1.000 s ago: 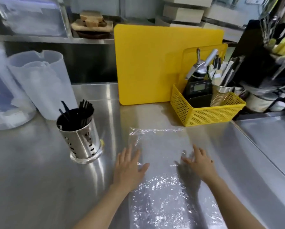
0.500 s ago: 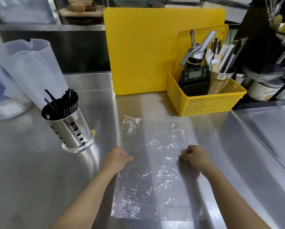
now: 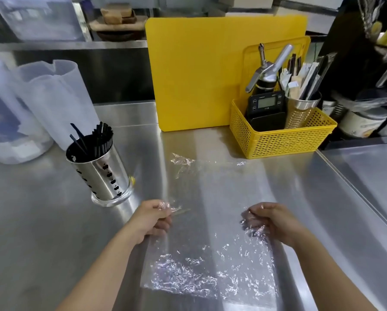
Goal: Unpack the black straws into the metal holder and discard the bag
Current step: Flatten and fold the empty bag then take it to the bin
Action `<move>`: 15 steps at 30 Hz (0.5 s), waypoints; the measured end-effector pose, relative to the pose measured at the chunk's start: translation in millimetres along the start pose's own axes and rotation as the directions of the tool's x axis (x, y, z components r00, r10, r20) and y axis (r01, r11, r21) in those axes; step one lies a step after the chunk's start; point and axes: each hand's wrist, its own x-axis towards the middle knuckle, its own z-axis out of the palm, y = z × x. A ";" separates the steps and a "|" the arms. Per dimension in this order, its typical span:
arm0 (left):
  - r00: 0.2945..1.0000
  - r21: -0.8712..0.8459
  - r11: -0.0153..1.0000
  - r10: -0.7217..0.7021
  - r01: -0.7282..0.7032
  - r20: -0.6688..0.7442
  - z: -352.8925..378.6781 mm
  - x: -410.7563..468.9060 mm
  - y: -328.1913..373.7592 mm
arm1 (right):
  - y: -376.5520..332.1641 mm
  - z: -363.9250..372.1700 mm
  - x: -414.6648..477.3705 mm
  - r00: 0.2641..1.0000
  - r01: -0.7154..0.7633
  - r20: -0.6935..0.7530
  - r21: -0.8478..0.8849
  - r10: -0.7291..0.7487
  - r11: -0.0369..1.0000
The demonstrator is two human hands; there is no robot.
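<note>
A clear, crinkled plastic bag lies flat on the steel counter in front of me. My left hand is closed on the bag's left edge, with film bunched between the fingers. My right hand is closed on the bag's right edge in the same way. The perforated metal holder stands upright to the left of the bag, apart from my left hand. Black straws stick out of its top.
A yellow cutting board leans at the back. A yellow mesh basket with a scale, a dispenser and a utensil cup sits at the back right. Translucent plastic jugs stand at the far left. A counter seam runs along the right.
Both hands went from flat and open on the bag to fists closed on its side edges. The bag's far corner has curled up.
</note>
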 end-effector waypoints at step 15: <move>0.998 -0.140 0.990 0.038 -0.031 0.048 -13.1 -1.8 -14.0 | 3.6 1.9 -16.4 0.992 0.108 0.056 0.037 -0.110 0.993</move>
